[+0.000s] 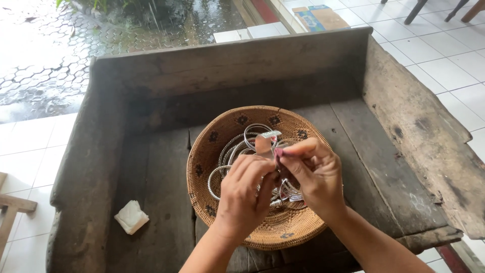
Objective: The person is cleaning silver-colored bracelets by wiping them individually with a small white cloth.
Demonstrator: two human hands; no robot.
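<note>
A round woven basket [217, 146] with dark flower marks sits in the middle of an old wooden tray-like table [151, 172]. Several silver bangles [230, 151] lie inside it. My left hand [247, 194] and my right hand [310, 174] meet above the basket, fingertips pinched together on a small thing [265, 143] with a clear, pinkish tag and a silver end. The hands cover the lower right part of the bangle pile. What exactly the small thing is cannot be made out.
A crumpled white tissue [131, 216] lies on the table at the lower left. Raised wooden walls [237, 60] bound the back and both sides. White floor tiles [439, 55] surround the table; wet paving [45, 55] lies beyond, and a wooden stool edge [10, 210] at far left.
</note>
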